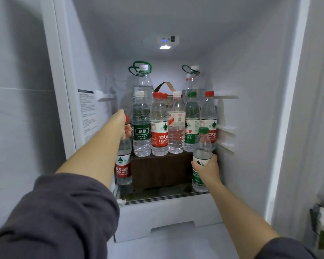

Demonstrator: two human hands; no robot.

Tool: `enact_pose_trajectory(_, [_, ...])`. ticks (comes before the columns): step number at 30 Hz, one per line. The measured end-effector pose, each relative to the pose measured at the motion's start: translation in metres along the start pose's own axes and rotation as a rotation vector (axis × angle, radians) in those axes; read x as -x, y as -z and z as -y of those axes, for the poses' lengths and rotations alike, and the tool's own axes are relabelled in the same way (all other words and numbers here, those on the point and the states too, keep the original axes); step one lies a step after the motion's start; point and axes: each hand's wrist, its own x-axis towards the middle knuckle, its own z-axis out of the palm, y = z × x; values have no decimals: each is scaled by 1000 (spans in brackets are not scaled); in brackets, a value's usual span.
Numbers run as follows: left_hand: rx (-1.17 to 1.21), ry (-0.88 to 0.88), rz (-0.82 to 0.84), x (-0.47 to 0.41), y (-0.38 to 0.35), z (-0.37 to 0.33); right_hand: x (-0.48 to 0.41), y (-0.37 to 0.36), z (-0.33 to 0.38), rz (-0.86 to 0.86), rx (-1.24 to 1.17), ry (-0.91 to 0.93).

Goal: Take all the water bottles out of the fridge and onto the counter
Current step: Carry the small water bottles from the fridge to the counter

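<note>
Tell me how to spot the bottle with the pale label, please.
Inside the open fridge, a dark brown box sits on the glass shelf with five bottles lined along its front edge. Take the middle bottle: white cap and a pale, orange-printed label, between a red-capped bottle and a green-capped one.

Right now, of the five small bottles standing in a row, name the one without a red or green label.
The middle bottle, white-capped with a white-and-orange label; every other label in that row is red or green.
</note>
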Motion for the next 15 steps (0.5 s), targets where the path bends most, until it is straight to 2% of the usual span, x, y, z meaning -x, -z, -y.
enact_pose_trajectory(4, [-77, 57, 77, -8, -2, -7, -1, -1, -3, -5, 11, 5])
enact_pose_trajectory(8, [-49, 79, 91, -11, -6, -9, -2, -2, -5, -7, 2, 9])
enact_pose_trajectory(15, [73, -27, 35, 0, -6, 4, -2, -3, -6, -5, -22, 29])
